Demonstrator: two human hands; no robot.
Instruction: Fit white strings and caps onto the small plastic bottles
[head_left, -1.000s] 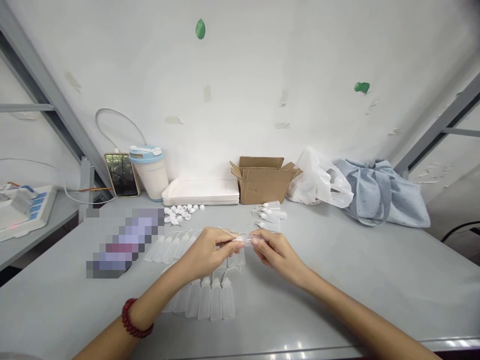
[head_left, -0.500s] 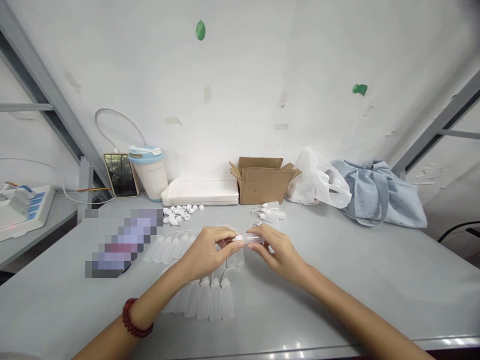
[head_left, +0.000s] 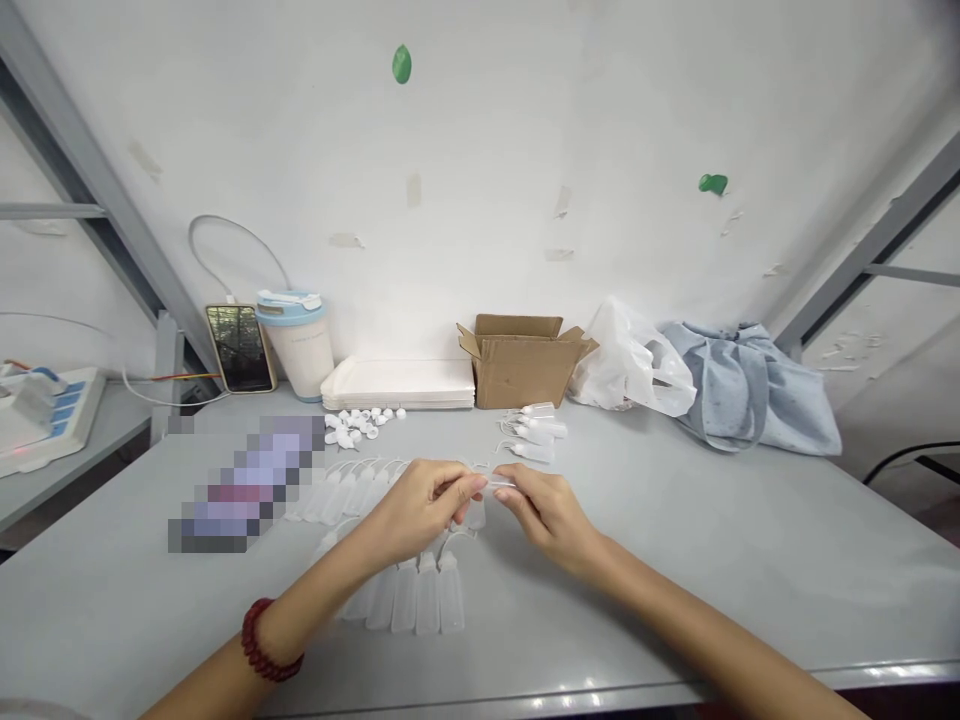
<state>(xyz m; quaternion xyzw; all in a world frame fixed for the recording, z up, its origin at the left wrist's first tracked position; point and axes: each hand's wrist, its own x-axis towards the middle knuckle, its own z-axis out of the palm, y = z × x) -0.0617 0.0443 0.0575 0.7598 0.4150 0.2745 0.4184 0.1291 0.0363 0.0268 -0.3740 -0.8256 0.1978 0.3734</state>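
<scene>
Above the table's middle, a small translucent squeeze bottle (head_left: 500,483) lies nearly level between my two hands. My left hand (head_left: 429,500) is closed in a pinch at its cap end, and the fingers cover the cap. My right hand (head_left: 551,507) grips the body between thumb and fingers, hiding most of it. Below and left of my hands lie rows of similar flat bottles (head_left: 427,598) with white caps and thin tethers. Behind my hands is a small group of bottles (head_left: 544,429). A heap of loose white caps (head_left: 364,425) sits at the back left.
Along the wall stand a phone (head_left: 241,348), a lidded cup (head_left: 298,350), stacked white trays (head_left: 401,383), an open cardboard box (head_left: 529,375), a white plastic bag (head_left: 630,360) and a blue cloth bag (head_left: 750,390). A pixelated item (head_left: 259,475) lies on the left.
The fingers of both hands have closed further over the bottle, so less of it shows. The white cap seen earlier is now covered by my left fingers. The view has shifted slightly.
</scene>
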